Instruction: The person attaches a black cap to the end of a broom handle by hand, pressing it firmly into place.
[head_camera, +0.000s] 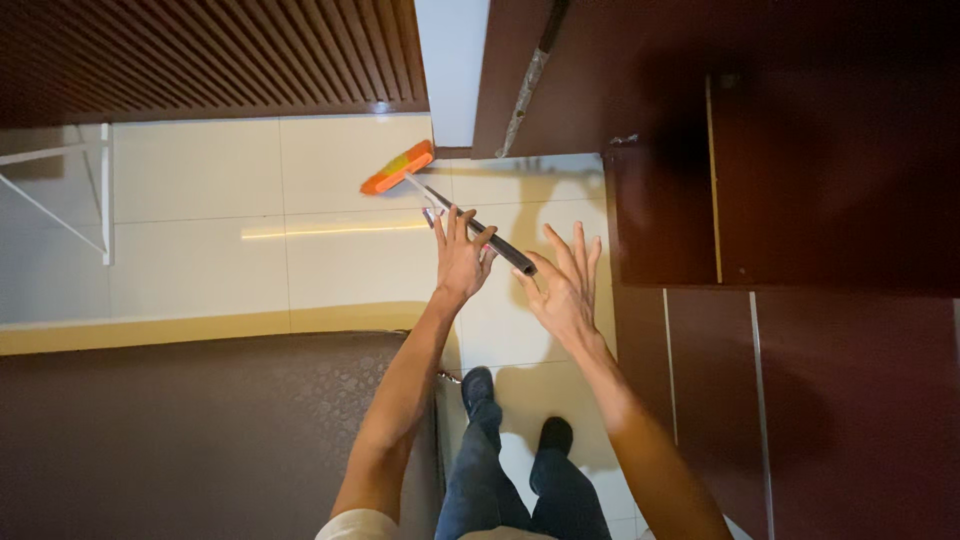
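Broom (440, 205) first: its grey handle slants across the pale floor tiles (330, 255), with the orange and yellow head down at the far end, near the foot of the white doorway strip (452, 70). I hold the handle in my left hand (460, 258), thumb hooked over it and the fingers raised and loose rather than wrapped tight. The near end of the handle pokes out just past that hand, toward my right hand (565, 285). My right hand is spread wide, palm up, fingers fanned; its thumb side sits just beside the handle's tip, and I cannot tell whether it touches. Below both hands my dark shoes (478, 385) stand on the tiles. A dark patterned surface (200, 430) lies to my left, a dark wooden cabinet (800, 200) to my right.
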